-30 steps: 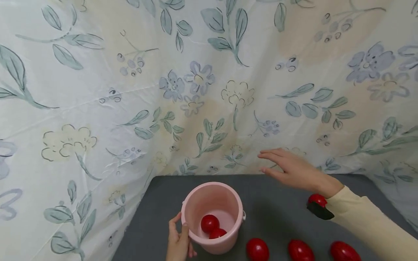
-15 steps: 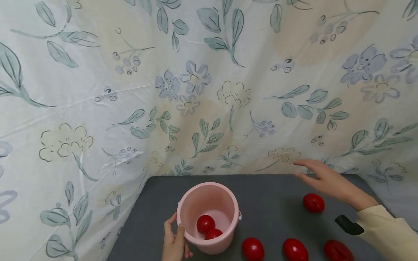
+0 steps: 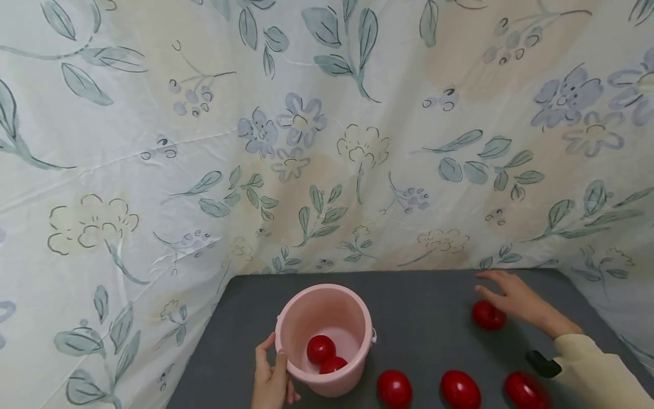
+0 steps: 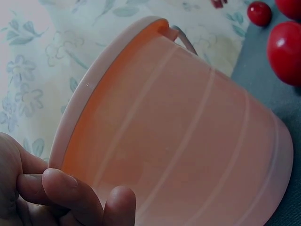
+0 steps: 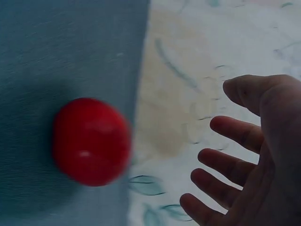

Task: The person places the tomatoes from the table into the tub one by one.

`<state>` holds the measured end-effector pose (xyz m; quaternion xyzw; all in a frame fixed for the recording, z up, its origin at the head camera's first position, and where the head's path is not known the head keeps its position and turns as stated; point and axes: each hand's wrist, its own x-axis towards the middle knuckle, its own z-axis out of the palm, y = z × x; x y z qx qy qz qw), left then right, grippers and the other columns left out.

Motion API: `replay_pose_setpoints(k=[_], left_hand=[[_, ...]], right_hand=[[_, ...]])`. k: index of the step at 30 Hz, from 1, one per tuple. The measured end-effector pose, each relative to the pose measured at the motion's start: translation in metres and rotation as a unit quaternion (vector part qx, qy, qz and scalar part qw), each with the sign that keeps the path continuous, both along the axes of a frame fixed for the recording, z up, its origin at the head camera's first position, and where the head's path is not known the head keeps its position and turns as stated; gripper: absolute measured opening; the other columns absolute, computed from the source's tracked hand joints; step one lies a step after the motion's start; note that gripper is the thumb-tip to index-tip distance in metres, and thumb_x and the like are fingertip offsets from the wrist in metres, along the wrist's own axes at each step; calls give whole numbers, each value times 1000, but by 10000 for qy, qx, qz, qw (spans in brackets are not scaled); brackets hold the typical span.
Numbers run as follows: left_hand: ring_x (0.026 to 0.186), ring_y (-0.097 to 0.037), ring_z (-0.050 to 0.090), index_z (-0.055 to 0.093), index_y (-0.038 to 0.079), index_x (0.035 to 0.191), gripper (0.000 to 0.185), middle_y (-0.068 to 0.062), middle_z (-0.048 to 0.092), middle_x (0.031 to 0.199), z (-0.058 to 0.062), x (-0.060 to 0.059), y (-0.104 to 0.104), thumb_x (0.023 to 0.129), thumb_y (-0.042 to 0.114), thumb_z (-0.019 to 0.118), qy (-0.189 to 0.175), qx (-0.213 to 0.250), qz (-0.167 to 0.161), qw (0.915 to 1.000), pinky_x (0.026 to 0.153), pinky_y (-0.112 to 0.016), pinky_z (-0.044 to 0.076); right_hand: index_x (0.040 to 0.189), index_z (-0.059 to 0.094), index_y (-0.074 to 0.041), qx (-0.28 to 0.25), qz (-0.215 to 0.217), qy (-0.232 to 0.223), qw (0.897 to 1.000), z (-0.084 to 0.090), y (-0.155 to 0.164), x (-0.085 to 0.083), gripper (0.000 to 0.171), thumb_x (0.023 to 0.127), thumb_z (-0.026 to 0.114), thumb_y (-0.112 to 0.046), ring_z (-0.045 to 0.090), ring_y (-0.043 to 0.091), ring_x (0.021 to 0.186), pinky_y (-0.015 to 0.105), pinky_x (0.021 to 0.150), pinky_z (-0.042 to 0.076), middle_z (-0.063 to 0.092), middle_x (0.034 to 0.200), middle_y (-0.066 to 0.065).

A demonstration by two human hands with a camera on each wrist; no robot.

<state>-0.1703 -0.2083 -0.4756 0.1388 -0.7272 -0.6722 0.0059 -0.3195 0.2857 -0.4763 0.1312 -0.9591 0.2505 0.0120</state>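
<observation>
My left hand (image 3: 269,375) grips the left rim of a pink bucket (image 3: 334,389), which stands upright. In the left wrist view the fingers (image 4: 70,190) curl at the rim, against the ribbed outer wall. Two glossy red round fruits lie inside the bucket, the rear one (image 3: 321,349) partly in front of nothing else and the front one (image 3: 334,364) half hidden by the rim. Over another red fruit (image 3: 487,316) at the far right, my right hand (image 3: 523,300) hovers with fingers spread. The right wrist view shows a gap between that fruit and the fingers (image 5: 221,186).
Three more red fruits lie along the near side: one beside the bucket (image 3: 394,389), one in the middle (image 3: 460,390) and one to the right (image 3: 526,391). The dark grey table (image 3: 424,318) meets a floral curtain (image 3: 306,216) at its back and sides.
My right hand has moved right, away from the bucket side, then down over the far right fruit. My left hand still holds the bucket, and the view has shifted slightly.
</observation>
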Motion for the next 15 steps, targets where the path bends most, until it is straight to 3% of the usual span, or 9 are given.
replay_pose_setpoints(k=[4,8,15], left_hand=[[35,-11,52,14,11,152,49,-4,48,48,0,1,0,108,14,35,-36,-48,3,10000,46,-29,52],[36,-12,53,14,11,152,49,-6,49,48,0,1,0,108,15,35,-52,-101,-6,9999,46,-30,53],[37,-12,53,16,14,152,48,-6,50,49,1,-1,-1,107,15,34,-273,-172,53,9995,47,-29,53]], right_hand=[[130,61,5,304,-187,49,9993,-23,2,2,49,100,62,-34,48,61,119,74,92,41,51,135,39],[136,55,2,410,-275,-246,9985,-38,2,4,58,97,64,-40,43,66,119,76,89,41,46,138,41],[137,55,3,409,-12,-610,9973,-54,4,6,61,95,67,-39,48,60,110,60,78,50,48,132,42]])
